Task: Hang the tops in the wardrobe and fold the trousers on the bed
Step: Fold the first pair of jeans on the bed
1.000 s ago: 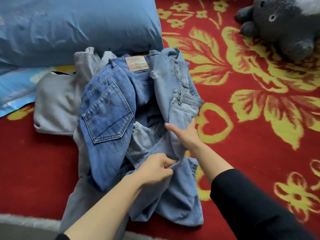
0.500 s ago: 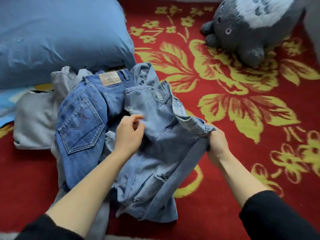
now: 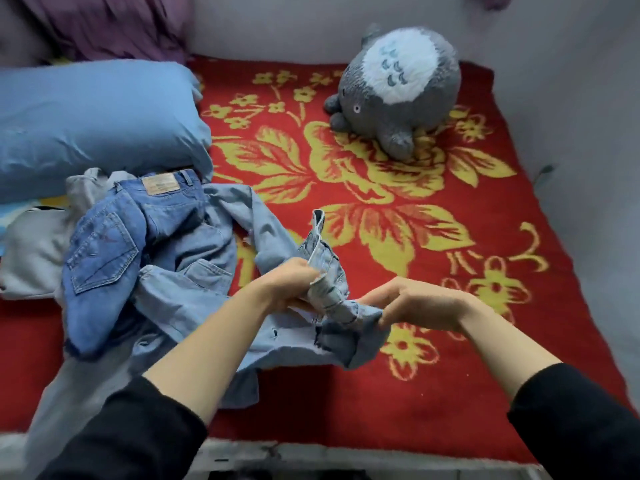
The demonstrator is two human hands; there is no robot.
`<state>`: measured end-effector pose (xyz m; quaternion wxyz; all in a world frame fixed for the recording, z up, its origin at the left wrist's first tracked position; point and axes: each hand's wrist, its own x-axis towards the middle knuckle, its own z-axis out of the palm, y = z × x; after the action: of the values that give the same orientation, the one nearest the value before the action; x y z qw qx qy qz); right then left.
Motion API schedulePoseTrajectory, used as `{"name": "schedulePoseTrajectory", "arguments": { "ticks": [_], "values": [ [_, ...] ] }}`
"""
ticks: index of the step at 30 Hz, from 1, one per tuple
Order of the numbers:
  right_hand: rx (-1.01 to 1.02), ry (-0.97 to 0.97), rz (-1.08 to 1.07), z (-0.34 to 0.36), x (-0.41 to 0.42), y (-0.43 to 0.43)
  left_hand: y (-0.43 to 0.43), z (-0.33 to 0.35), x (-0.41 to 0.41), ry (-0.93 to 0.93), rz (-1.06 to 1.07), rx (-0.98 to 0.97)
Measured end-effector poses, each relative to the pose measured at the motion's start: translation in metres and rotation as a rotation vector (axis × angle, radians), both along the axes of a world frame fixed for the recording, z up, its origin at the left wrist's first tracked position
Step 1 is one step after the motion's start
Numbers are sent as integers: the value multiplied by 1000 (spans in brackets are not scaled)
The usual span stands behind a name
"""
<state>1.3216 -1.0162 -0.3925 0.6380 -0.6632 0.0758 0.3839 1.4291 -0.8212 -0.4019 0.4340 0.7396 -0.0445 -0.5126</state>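
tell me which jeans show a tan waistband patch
The darker blue jeans, left in the pile by the blue pillow; the paler jeans held in the left hand and right hand show none.

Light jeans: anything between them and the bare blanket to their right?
Nothing visible. The left hand and right hand hold the light jeans; the plush toy sits farther back on the blanket, the darker jeans to their left.

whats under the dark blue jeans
The dark blue jeans lie on the lighter jeans and a grey garment. Whatever else is beneath them is covered.
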Motion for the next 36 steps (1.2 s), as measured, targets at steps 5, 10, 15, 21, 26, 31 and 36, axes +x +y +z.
{"name": "schedulePoseTrajectory", "arguments": {
  "ticks": [5, 10, 15, 21, 26, 31, 36],
  "values": [
    [-444, -269, -253, 6, -14, -36, 8, 9, -46, -252, -330, 55],
    [-1053, -649, 367, -1, 6, 7, 19, 55, -65, -333, -596, 19],
    [-1061, -472, 418, 13, 26, 9, 50, 123, -55, -259, -504, 93],
    [-800, -493, -44, 121, 44, -20, 94, 177, -1, -456, -355, 439],
    [-819, -380, 162, 243, 42, -36, 101, 249, 29, -625, -281, 588],
    [-776, -341, 143, 332, 41, -41, 89, 302, 72, -1084, 15, 641],
    [-1475, -498, -80, 316, 67, -55, 58, 287, 110, -1136, 136, 830]
  ]
}}
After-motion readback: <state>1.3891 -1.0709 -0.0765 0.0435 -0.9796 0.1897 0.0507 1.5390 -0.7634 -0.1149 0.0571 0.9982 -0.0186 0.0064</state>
